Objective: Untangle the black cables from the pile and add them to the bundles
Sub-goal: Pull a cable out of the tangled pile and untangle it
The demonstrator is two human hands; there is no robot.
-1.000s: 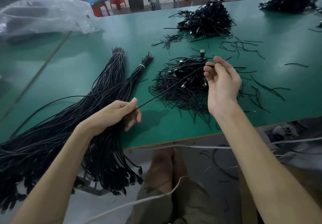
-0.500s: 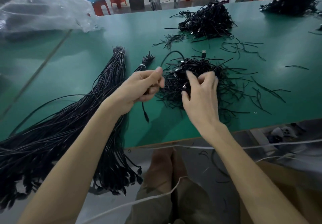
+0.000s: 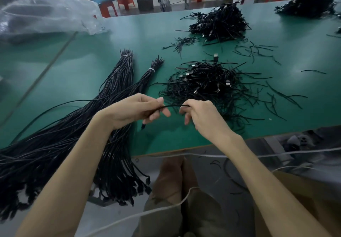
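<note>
Bundles [image 3: 118, 92] sit left, no new addition. Left hand [image 3: 132, 110] and right hand [image 3: 204, 118] have pulled back off the pile [image 3: 208, 81], each now pinching one cable [image 3: 175, 106] stretched between them. Looks freed; bundling comes next.

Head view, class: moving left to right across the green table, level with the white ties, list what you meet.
Thicker tied bundle → thinner tied bundle → tangled cable pile → lone stray cable.
</note>
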